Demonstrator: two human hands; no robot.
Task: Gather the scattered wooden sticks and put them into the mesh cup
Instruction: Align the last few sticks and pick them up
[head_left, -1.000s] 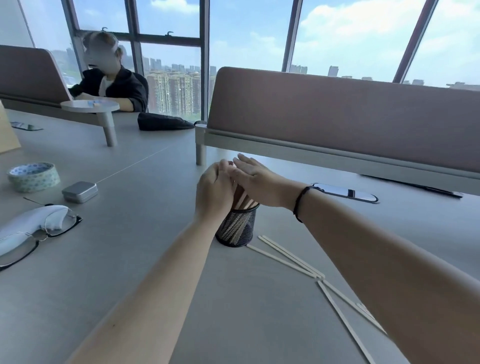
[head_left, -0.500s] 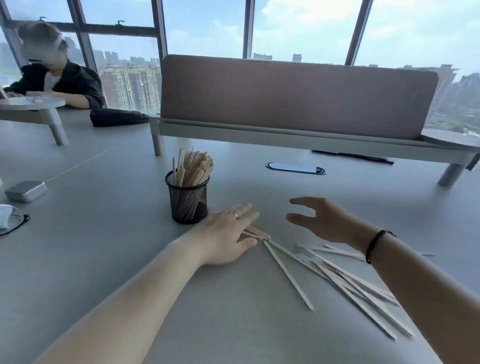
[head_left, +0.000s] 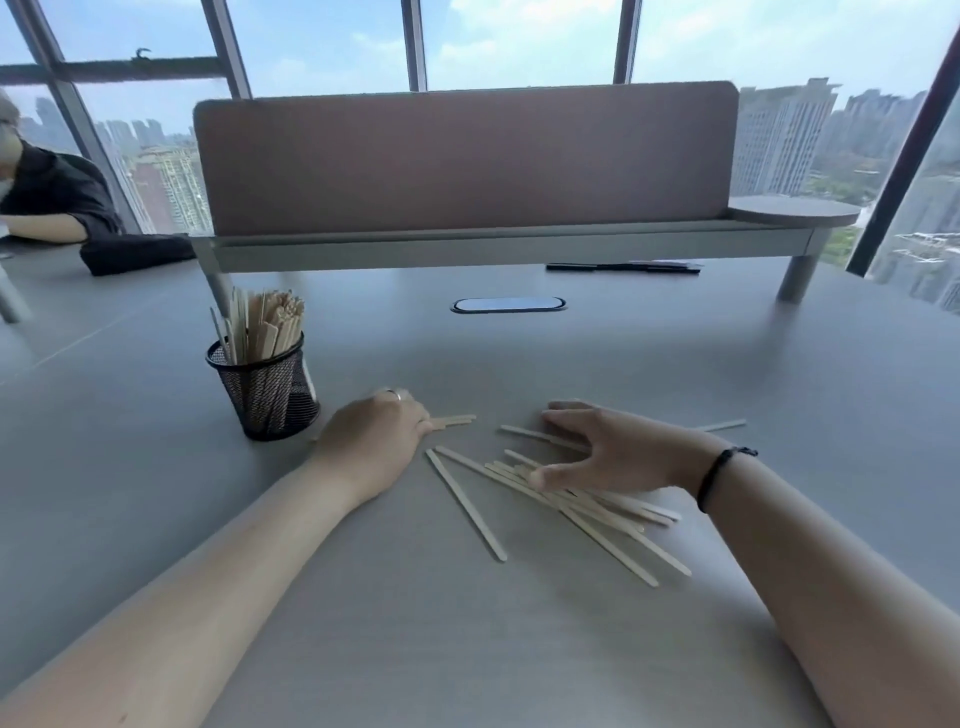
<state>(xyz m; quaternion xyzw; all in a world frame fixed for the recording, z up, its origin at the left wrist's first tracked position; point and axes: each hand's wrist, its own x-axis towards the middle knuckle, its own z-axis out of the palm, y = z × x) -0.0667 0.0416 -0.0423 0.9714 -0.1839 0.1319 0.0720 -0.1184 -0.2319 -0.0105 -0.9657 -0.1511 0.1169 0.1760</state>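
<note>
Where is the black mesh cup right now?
In the head view, the black mesh cup stands upright on the grey table, left of centre, just left of the left hand, already holding wooden sticks.

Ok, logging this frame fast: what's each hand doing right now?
Left hand: curled on the table over a couple of sticks; a firm grip cannot be told.
Right hand: open, fingers spread over the loose sticks, holding nothing.
</note>
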